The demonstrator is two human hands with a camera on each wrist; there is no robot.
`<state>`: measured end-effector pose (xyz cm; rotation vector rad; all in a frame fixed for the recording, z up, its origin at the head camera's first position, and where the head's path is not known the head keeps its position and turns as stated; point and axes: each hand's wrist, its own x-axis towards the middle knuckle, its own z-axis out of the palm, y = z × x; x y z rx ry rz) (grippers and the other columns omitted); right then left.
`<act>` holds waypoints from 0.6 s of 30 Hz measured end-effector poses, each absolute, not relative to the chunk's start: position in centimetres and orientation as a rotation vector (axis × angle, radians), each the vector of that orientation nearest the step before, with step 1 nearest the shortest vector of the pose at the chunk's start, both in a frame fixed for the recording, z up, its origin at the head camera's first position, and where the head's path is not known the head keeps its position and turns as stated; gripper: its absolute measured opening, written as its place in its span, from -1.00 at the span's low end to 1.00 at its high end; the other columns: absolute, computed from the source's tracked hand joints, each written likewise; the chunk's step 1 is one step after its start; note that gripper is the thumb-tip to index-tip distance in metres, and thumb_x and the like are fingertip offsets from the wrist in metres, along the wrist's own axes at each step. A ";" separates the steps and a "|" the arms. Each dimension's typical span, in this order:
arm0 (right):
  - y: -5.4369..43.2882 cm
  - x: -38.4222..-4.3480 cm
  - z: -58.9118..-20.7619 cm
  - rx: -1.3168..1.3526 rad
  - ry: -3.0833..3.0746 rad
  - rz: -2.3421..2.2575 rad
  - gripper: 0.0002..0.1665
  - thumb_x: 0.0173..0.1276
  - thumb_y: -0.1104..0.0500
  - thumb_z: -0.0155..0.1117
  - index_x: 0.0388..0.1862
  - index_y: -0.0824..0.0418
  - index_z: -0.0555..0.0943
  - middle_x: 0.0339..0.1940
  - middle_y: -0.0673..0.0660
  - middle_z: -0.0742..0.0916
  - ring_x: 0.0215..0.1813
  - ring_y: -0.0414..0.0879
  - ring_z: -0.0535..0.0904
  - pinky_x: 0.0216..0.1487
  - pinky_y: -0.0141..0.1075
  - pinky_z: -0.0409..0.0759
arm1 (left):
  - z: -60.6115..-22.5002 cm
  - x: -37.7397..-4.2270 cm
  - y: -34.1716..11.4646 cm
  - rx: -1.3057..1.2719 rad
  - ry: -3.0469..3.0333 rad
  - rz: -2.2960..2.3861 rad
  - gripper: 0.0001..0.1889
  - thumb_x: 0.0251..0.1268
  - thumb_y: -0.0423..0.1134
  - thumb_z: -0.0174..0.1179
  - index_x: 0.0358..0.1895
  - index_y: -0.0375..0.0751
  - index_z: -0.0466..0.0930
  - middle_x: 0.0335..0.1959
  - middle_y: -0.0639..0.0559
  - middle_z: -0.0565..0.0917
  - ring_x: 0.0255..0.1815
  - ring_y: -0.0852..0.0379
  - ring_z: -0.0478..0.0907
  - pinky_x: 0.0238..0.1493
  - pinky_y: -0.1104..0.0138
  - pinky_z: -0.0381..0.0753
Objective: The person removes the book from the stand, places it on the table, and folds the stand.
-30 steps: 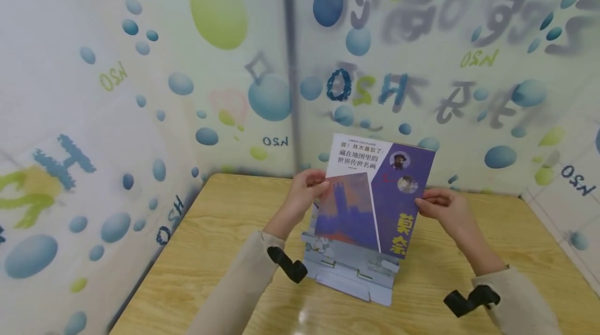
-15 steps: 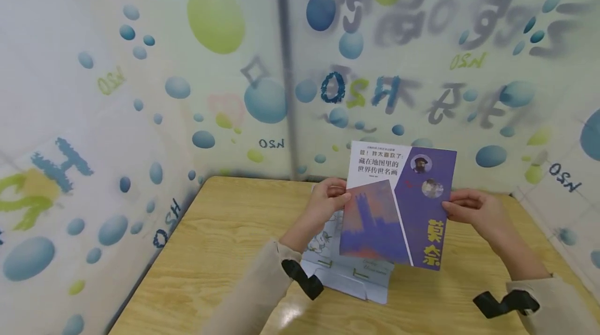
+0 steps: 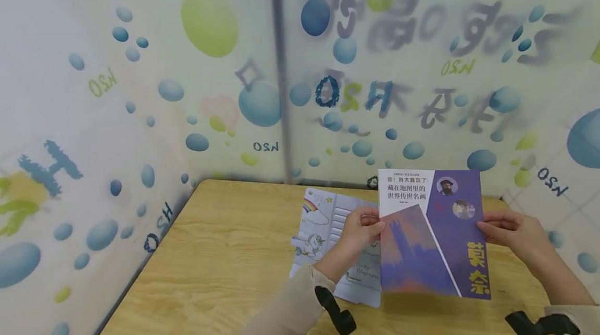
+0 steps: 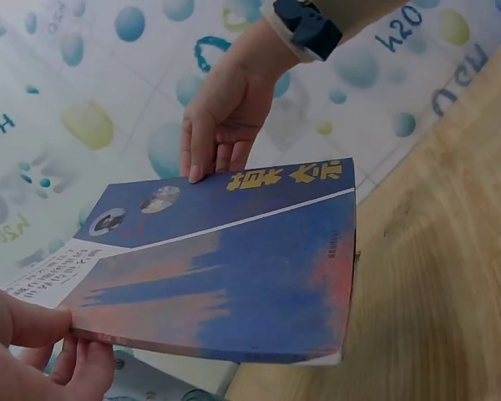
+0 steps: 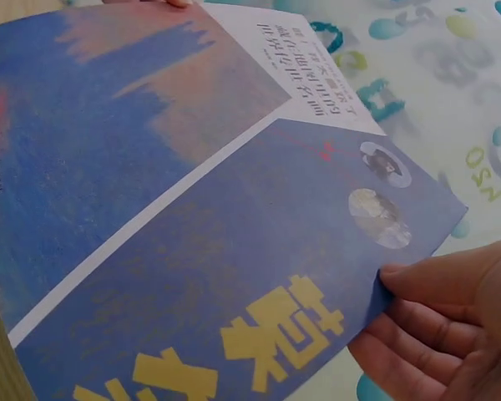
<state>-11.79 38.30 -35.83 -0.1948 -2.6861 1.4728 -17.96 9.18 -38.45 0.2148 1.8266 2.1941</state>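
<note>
Holding a flat book (image 3: 433, 233) up by its two sides, over the right part of a wooden tabletop (image 3: 225, 241). Pinching the left edge with the left hand (image 3: 358, 231) and the right edge with the right hand (image 3: 520, 231). Clamping the fingers (image 5: 401, 368) of both hands on the book, pressing each thumb on the front and tucking other fingers behind. Pointing the front cover toward the head view. Showing a big purple part, a white part with dark words, yellow writing (image 3: 478, 267) low on the right, two small round pictures (image 3: 447, 185), and a painting (image 3: 417, 257) of a blue tower with orange and pink around it. Reaching the left arm in front of a pale stand (image 3: 319, 220), just left of the book, and hiding some of its rainbow and unicorn side. Wearing tan sleeves (image 3: 295, 298) and a black band (image 3: 334, 310) near each wrist. Facing a pale wall (image 3: 154, 38) with blue and green drops.
</note>
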 end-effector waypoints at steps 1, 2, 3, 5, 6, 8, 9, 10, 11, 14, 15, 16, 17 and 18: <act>38.6 -11.6 -36.1 -0.217 -2.697 1.472 -0.53 0.31 0.11 0.20 -0.06 0.53 0.45 -0.41 -0.13 0.68 -0.39 -0.23 0.63 -0.35 -0.38 0.58 | -38.7 -17.7 9.6 0.207 1.820 2.203 -0.79 0.12 -0.60 0.13 -0.14 -0.48 0.45 -0.43 -0.10 0.59 -0.50 0.22 0.48 -0.40 0.36 0.58; 39.0 -11.4 -36.4 -0.236 -2.704 1.470 -0.50 0.31 0.10 0.19 -0.05 0.55 0.43 -0.41 -0.12 0.68 -0.39 -0.23 0.63 -0.35 -0.37 0.59 | -38.8 -17.4 10.0 0.198 1.816 2.211 -0.79 0.11 -0.61 0.12 -0.15 -0.48 0.45 -0.44 -0.10 0.58 -0.51 0.22 0.47 -0.43 0.36 0.57; 39.3 -11.2 -36.6 -0.254 -2.710 1.466 -0.48 0.32 0.10 0.18 -0.04 0.57 0.42 -0.40 -0.10 0.68 -0.40 -0.23 0.62 -0.35 -0.35 0.59 | -39.0 -17.1 10.4 0.193 1.820 2.214 -0.79 0.11 -0.61 0.12 -0.16 -0.48 0.45 -0.45 -0.09 0.58 -0.52 0.22 0.47 -0.44 0.36 0.57; 39.9 -10.9 -37.1 -0.286 -2.725 1.437 -0.44 0.33 0.08 0.17 -0.01 0.60 0.38 -0.38 -0.05 0.68 -0.40 -0.25 0.62 -0.35 -0.34 0.59 | -39.4 -16.5 11.2 0.179 1.833 2.222 -0.80 0.10 -0.62 0.13 -0.18 -0.46 0.45 -0.46 -0.10 0.58 -0.53 0.22 0.47 -0.45 0.36 0.57; 40.2 -10.8 -37.3 -0.298 -2.732 1.421 -0.41 0.33 0.07 0.16 0.01 0.61 0.37 -0.37 -0.02 0.68 -0.41 -0.25 0.61 -0.35 -0.33 0.60 | -39.6 -16.2 11.6 0.171 1.835 2.231 -0.80 0.09 -0.62 0.13 -0.19 -0.45 0.46 -0.46 -0.10 0.59 -0.53 0.21 0.47 -0.45 0.35 0.57; 40.7 -10.6 -37.8 -0.324 -2.741 1.387 -0.38 0.33 0.05 0.15 0.03 0.63 0.34 -0.35 0.04 0.68 -0.42 -0.26 0.60 -0.36 -0.32 0.60 | -39.9 -15.7 12.3 0.150 1.832 2.256 -0.80 0.07 -0.64 0.13 -0.22 -0.44 0.46 -0.47 -0.09 0.59 -0.52 0.21 0.49 -0.45 0.35 0.57; 41.0 -10.5 -38.0 -0.336 -2.745 1.380 -0.35 0.34 0.04 0.15 0.04 0.64 0.33 -0.34 0.08 0.68 -0.42 -0.26 0.60 -0.36 -0.32 0.60 | -40.1 -15.5 12.7 0.136 1.827 2.274 -0.80 0.06 -0.64 0.13 -0.23 -0.43 0.47 -0.47 -0.08 0.59 -0.51 0.21 0.49 -0.45 0.35 0.57; 41.2 -10.4 -38.1 -0.347 -2.748 1.378 -0.33 0.33 0.03 0.15 0.05 0.65 0.32 -0.33 0.10 0.69 -0.41 -0.27 0.60 -0.36 -0.31 0.60 | -40.2 -15.2 13.1 0.114 1.816 2.295 -0.80 0.05 -0.64 0.13 -0.24 -0.42 0.47 -0.47 -0.07 0.59 -0.50 0.20 0.50 -0.45 0.35 0.57; 41.5 -10.4 -38.3 -0.360 -2.748 1.378 -0.31 0.33 0.02 0.15 0.07 0.65 0.31 -0.32 0.12 0.69 -0.42 -0.27 0.60 -0.36 -0.31 0.61 | -40.4 -15.0 13.4 0.100 1.806 2.315 -0.80 0.05 -0.64 0.13 -0.24 -0.41 0.47 -0.47 -0.07 0.59 -0.49 0.20 0.50 -0.44 0.35 0.56; 42.3 -10.3 -38.8 -0.386 -2.766 1.391 -0.26 0.34 0.01 0.13 0.09 0.69 0.26 -0.29 0.19 0.69 -0.41 -0.27 0.60 -0.34 -0.28 0.61 | -40.9 -14.6 14.3 0.050 1.763 2.364 -0.79 0.02 -0.65 0.14 -0.26 -0.39 0.47 -0.47 -0.06 0.59 -0.48 0.19 0.52 -0.43 0.35 0.56; 42.5 -10.3 -38.9 -0.389 -2.777 1.388 -0.26 0.35 0.02 0.13 0.10 0.70 0.24 -0.29 0.22 0.69 -0.41 -0.28 0.60 -0.34 -0.27 0.61 | -41.2 -14.5 14.7 0.037 1.763 2.370 -0.79 0.02 -0.65 0.14 -0.27 -0.38 0.48 -0.47 -0.05 0.59 -0.48 0.19 0.52 -0.44 0.36 0.55; 42.7 -10.3 -39.0 -0.395 -2.787 1.382 -0.25 0.35 0.02 0.13 0.11 0.71 0.23 -0.29 0.22 0.68 -0.42 -0.28 0.60 -0.34 -0.27 0.61 | -41.4 -14.3 14.9 0.025 1.757 2.374 -0.79 0.01 -0.65 0.14 -0.28 -0.37 0.48 -0.47 -0.05 0.58 -0.48 0.19 0.51 -0.44 0.36 0.55; 42.9 -10.2 -39.2 -0.407 -2.796 1.377 -0.24 0.34 0.02 0.13 0.11 0.71 0.23 -0.30 0.21 0.68 -0.42 -0.29 0.60 -0.34 -0.27 0.61 | -41.6 -14.2 15.2 0.015 1.756 2.374 -0.79 0.01 -0.66 0.14 -0.28 -0.37 0.47 -0.47 -0.06 0.58 -0.48 0.19 0.51 -0.44 0.36 0.55; 43.2 -10.2 -39.3 -0.418 -2.807 1.372 -0.24 0.35 0.02 0.13 0.11 0.71 0.22 -0.30 0.21 0.68 -0.43 -0.29 0.60 -0.34 -0.27 0.61 | -41.9 -14.0 15.5 -0.002 1.750 2.376 -0.78 0.00 -0.66 0.14 -0.29 -0.36 0.47 -0.47 -0.08 0.58 -0.49 0.18 0.51 -0.45 0.36 0.55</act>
